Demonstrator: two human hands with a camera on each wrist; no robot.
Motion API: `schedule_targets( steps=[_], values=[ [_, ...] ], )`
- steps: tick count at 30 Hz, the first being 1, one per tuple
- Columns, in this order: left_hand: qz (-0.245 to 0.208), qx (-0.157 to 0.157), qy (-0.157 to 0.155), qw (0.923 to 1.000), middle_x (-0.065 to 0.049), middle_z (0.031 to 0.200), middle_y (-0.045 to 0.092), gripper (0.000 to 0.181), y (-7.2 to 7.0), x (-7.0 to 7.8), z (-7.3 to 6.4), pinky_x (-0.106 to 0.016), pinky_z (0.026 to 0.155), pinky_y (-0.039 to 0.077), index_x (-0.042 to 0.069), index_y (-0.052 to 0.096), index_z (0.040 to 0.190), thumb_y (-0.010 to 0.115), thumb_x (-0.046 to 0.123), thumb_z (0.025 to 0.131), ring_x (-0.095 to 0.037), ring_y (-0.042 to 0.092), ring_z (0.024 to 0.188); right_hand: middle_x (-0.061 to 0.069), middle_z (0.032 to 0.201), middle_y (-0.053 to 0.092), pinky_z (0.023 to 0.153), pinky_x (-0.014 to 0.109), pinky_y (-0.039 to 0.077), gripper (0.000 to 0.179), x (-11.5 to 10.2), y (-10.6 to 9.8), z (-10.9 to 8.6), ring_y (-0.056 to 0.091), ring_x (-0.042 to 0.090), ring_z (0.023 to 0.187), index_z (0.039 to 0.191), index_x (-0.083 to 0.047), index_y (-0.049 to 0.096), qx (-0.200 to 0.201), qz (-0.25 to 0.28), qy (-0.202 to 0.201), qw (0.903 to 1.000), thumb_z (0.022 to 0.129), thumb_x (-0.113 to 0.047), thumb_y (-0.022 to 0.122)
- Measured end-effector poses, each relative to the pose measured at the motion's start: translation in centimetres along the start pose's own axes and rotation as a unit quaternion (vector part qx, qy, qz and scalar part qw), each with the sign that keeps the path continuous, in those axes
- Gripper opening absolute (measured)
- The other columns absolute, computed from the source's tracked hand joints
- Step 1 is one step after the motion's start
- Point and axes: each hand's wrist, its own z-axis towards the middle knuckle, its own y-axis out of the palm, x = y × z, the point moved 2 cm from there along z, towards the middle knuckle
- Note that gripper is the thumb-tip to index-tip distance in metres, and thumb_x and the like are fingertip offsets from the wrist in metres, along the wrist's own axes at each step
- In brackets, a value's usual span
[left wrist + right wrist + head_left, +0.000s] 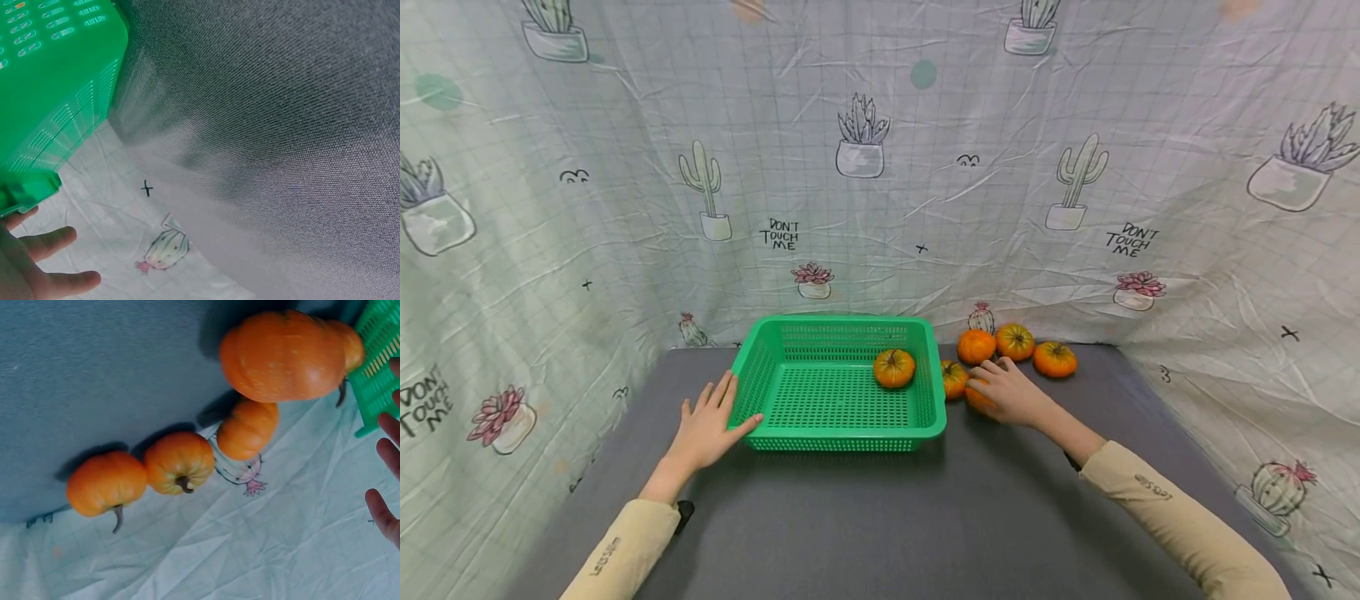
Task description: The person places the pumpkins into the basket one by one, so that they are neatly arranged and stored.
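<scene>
A green plastic basket point(837, 442) with slotted walls stands on the dark table, with one small orange pumpkin point(894, 368) inside near its right wall. My left hand point(703, 429) rests at the basket's left rim, its fingers spread and fairly straight. Just right of the basket, my right hand point(1011, 395) hovers over an orange pumpkin point(287, 357) and partly hides it in the head view. The right wrist view shows the fingers point(389, 455) loosely extended, not wrapped round that pumpkin. Another pumpkin point(953, 379) sits between it and the basket.
Behind my right hand, a row of pumpkins lies near the table's back edge: one on the left point(977, 347), a yellowish one point(1015, 342) and one on the right point(1055, 359). A cactus-print cloth point(917, 200) hangs round the back and sides of the grey table point(850, 525).
</scene>
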Motion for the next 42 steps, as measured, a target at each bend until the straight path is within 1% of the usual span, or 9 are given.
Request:
schedule_targets(
  steps=[5, 9, 13, 19, 23, 28, 32, 36, 42],
  values=[
    [0.001, 0.0, 0.0, 1.0, -0.018, 0.149, 0.012, 0.09, 0.1, 0.0, -0.1, -0.073, 0.093, 0.008, 0.003, 0.01, 0.144, 0.04, 0.063, 0.084, -0.049, 0.014, 0.131, 0.006, 0.106, 0.059, 0.073, 0.043, 0.038, 0.033, -0.1, 0.7, -0.4, 0.049, 0.022, 0.094, 0.107, -0.01, 0.062, -0.022, -0.015, -0.006, 0.9996, 0.076, -0.018, 0.068],
    [0.002, 0.0, 0.001, 1.0, -0.018, 0.149, 0.011, 0.09, 0.2, 0.0, -0.1, -0.073, 0.093, 0.009, 0.004, 0.009, 0.144, 0.04, 0.063, 0.084, -0.049, 0.014, 0.131, 0.006, 0.108, 0.059, 0.073, 0.044, 0.039, 0.035, -0.1, 1.2, -0.7, 0.048, 0.023, 0.095, 0.109, -0.011, 0.062, -0.035, -0.025, -0.014, 0.999, 0.075, -0.018, 0.069],
    [0.001, 0.001, 0.0, 1.0, -0.018, 0.149, 0.011, 0.09, 0.2, 0.0, -0.1, -0.073, 0.093, 0.008, 0.004, 0.01, 0.144, 0.04, 0.063, 0.084, -0.049, 0.014, 0.131, 0.007, 0.113, 0.059, 0.075, 0.047, 0.04, 0.044, -0.1, 1.6, -0.9, 0.047, 0.024, 0.096, 0.113, -0.012, 0.061, -0.047, -0.038, -0.017, 0.998, 0.071, -0.02, 0.074],
    [-0.001, 0.001, 0.0, 1.0, -0.018, 0.149, 0.011, 0.09, 0.2, 0.0, -0.2, -0.073, 0.093, 0.008, 0.003, 0.01, 0.144, 0.04, 0.062, 0.084, -0.049, 0.014, 0.131, 0.009, 0.121, 0.054, 0.081, 0.052, 0.04, 0.059, 0.2, 2.4, -1.1, 0.046, 0.027, 0.101, 0.121, -0.015, 0.057, -0.087, -0.046, -0.002, 0.9951, 0.066, -0.02, 0.078],
    [-0.001, 0.003, 0.0, 1.0, -0.018, 0.149, 0.012, 0.09, 0.2, 0.1, -0.2, -0.073, 0.092, 0.009, 0.003, 0.011, 0.144, 0.041, 0.062, 0.084, -0.049, 0.014, 0.131, 0.01, 0.123, 0.053, 0.08, 0.051, 0.04, 0.062, 0.6, 3.0, -1.4, 0.046, 0.027, 0.101, 0.122, -0.02, 0.056, -0.086, -0.065, 0.001, 0.9941, 0.065, -0.021, 0.079],
    [-0.004, 0.0, 0.0, 1.0, -0.018, 0.15, 0.011, 0.089, 0.2, 0.1, -0.2, -0.073, 0.092, 0.008, 0.003, 0.01, 0.144, 0.04, 0.062, 0.084, -0.049, 0.014, 0.131, 0.009, 0.125, 0.051, 0.083, 0.051, 0.042, 0.067, 1.0, 3.9, -1.7, 0.045, 0.027, 0.103, 0.125, -0.025, 0.053, -0.094, -0.091, 0.009, 0.9913, 0.063, -0.021, 0.081],
    [0.0, 0.001, -0.001, 1.0, -0.018, 0.149, 0.012, 0.09, 0.1, 0.1, -0.1, -0.073, 0.093, 0.009, 0.004, 0.01, 0.144, 0.04, 0.063, 0.084, -0.049, 0.014, 0.131, 0.008, 0.125, 0.05, 0.084, 0.05, 0.042, 0.072, 1.2, 4.3, -1.7, 0.045, 0.027, 0.104, 0.126, -0.027, 0.051, -0.099, -0.106, 0.012, 0.9894, 0.061, -0.018, 0.082],
    [0.0, 0.003, 0.0, 1.0, -0.018, 0.149, 0.012, 0.09, 0.1, 0.0, -0.1, -0.073, 0.093, 0.008, 0.004, 0.009, 0.144, 0.04, 0.063, 0.084, -0.048, 0.014, 0.131, 0.007, 0.124, 0.051, 0.083, 0.05, 0.043, 0.072, 1.2, 4.5, -1.7, 0.046, 0.027, 0.103, 0.125, -0.029, 0.051, -0.094, -0.109, 0.013, 0.9895, 0.061, -0.012, 0.081],
    [0.0, 0.002, -0.001, 1.0, -0.018, 0.15, 0.01, 0.09, 0.0, 0.0, 0.0, -0.073, 0.093, 0.008, 0.004, 0.01, 0.144, 0.04, 0.063, 0.084, -0.049, 0.014, 0.131, 0.01, 0.121, 0.052, 0.083, 0.051, 0.043, 0.069, 1.4, 5.1, -1.7, 0.046, 0.028, 0.102, 0.123, -0.03, 0.054, -0.085, -0.085, 0.016, 0.9926, 0.063, -0.006, 0.078]
  ],
)
